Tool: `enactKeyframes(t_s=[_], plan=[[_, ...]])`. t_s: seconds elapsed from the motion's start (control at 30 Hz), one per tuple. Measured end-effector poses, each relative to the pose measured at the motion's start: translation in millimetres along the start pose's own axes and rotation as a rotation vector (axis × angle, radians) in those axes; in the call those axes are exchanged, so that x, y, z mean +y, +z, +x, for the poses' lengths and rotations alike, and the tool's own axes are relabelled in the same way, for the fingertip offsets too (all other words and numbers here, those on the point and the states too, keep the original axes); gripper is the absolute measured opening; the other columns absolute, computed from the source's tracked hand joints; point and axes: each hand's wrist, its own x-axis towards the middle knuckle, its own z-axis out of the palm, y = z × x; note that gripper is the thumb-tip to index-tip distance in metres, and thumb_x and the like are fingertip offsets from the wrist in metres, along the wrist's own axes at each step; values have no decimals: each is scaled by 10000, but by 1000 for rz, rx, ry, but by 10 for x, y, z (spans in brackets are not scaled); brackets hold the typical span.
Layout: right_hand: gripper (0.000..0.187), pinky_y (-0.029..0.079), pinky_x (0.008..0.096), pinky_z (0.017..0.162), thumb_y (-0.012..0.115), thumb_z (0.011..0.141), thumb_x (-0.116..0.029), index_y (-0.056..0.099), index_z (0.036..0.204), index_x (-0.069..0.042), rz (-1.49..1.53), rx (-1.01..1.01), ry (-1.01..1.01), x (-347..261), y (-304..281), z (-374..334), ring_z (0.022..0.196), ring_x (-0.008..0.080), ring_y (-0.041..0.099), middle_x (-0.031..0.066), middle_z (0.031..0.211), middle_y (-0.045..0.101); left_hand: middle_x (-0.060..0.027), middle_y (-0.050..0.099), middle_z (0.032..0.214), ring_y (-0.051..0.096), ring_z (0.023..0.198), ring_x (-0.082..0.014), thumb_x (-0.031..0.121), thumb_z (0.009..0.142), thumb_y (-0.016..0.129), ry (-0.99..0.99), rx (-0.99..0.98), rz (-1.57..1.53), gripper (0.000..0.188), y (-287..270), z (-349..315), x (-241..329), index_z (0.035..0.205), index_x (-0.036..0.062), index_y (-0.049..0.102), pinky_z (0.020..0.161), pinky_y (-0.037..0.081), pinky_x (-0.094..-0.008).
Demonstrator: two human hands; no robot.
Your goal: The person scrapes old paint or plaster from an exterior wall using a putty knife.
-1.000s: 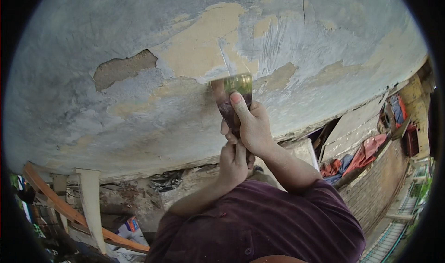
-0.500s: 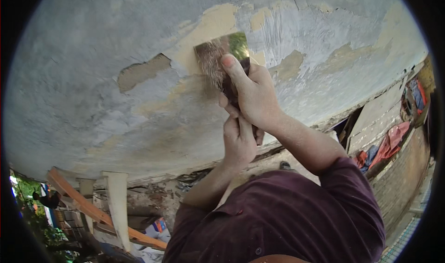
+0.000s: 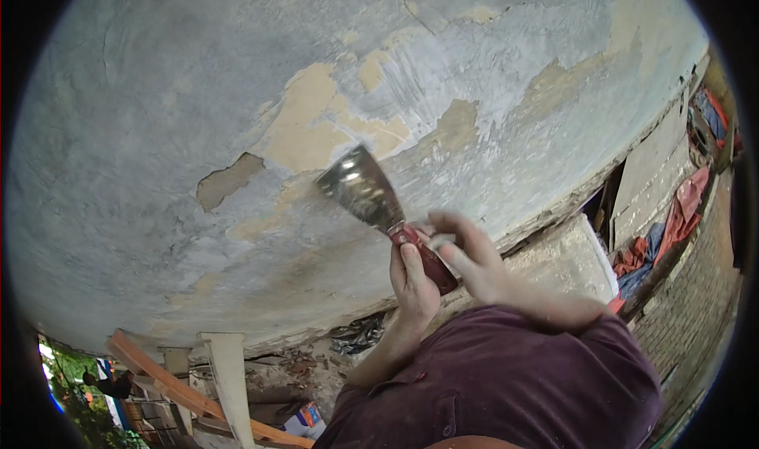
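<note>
A big grey wall (image 3: 158, 133) with peeling paint fills most of the view. Below it is a dark purple shirt (image 3: 506, 378). A pale yellow patch (image 3: 304, 125) is on the wall. Just below the patch is a flat, shiny metal scraper (image 3: 379, 204) with a red handle (image 3: 440, 274). Its long line slants: wide blade up and left, handle end down and right. The right hand (image 3: 486, 271) is blurry beside the handle; I cannot tell if its grip holds on. The left hand's (image 3: 417, 292) grip wraps the handle.
</note>
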Motion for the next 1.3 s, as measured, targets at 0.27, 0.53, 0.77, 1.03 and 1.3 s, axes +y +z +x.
enactKeyframes(t_s=[0.27,0.53,0.77,1.03,1.3], plan=[[171,423,234,566,538,887,-130,464,995,-19,220,-183,128,166,-429,-148,623,81,500,67,807,560,-77,502,993,475,890,-167,344,928,390,393,30,434,373,217,88,63,1081,13,472,806,381,-308],[272,261,196,380,437,943,-285,452,900,-16,412,-327,92,185,-531,239,433,58,346,10,576,426,-155,276,1414,241,1319,-285,586,828,419,1352,-513,1433,704,714,1106,875,1257,28,402,1067,214,-439],[214,309,217,395,466,899,-231,469,877,-19,146,-242,-6,-66,-588,592,435,73,397,0,544,455,-77,63,1483,37,1367,-245,758,678,424,1009,-898,1714,1038,929,1352,1213,1402,65,153,1113,10,-431],[232,359,241,425,460,894,-223,483,827,-2,44,-302,93,37,-674,387,443,99,456,23,511,467,-119,0,1481,-42,1363,-269,796,719,272,991,-769,1841,1029,966,1367,1100,1406,51,93,1105,-51,-404],[276,406,283,443,451,891,-229,487,890,44,-226,-369,-64,-62,-642,502,468,143,528,53,545,518,-66,-74,1482,-82,1360,-256,848,651,285,1135,-899,1764,1059,943,1486,1211,1420,159,49,1099,-82,-434]])
